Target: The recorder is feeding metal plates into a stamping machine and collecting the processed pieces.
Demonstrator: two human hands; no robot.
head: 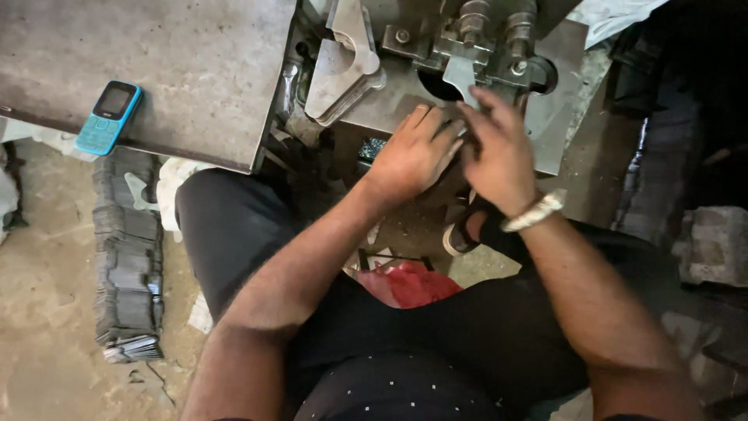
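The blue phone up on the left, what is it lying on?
The blue phone lies near the front edge of a grey metal plate. The floor beneath that plate is covered from view.

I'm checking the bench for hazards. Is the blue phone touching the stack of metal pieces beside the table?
Apart. The head view shows the blue phone lying on the metal table, while the stack of metal pieces sits below on the floor.

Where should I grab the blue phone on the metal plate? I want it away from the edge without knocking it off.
Grip the blue phone across its long side edges, coming from above. It lies flat, screen up and slightly tilted, on the metal plate near the plate's front edge, so probably only the narrow sides offer purchase.
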